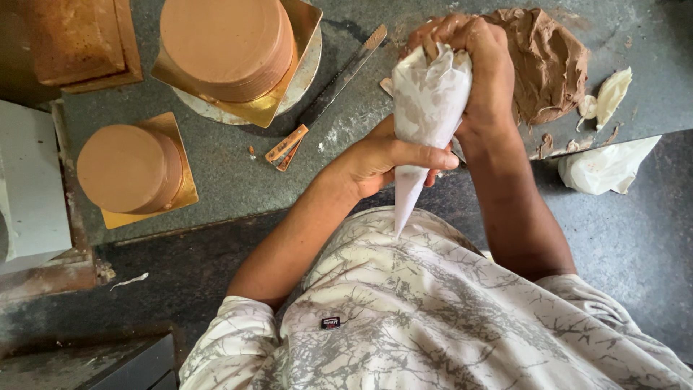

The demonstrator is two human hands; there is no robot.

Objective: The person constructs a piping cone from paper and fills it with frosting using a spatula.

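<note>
Piping bag: held above desk edge, long axis approx. vertical in view, tip points down to person's shirt.
Right hand: grip clamped on bag top.
Left hand: grip closed round narrow part.
Near: 2 brown cakes.

Table, grey stone: open strip along near edge, between small round cake on gold board and left hand.
Obstacles, far side: large round cake on gold board; long knife lying diagonal just beside it; brown cream heap behind right hand.
Right: white cream scraps, crumpled white bag at edge.
Centre: piping bag held between both hands, blocks passage.
</note>
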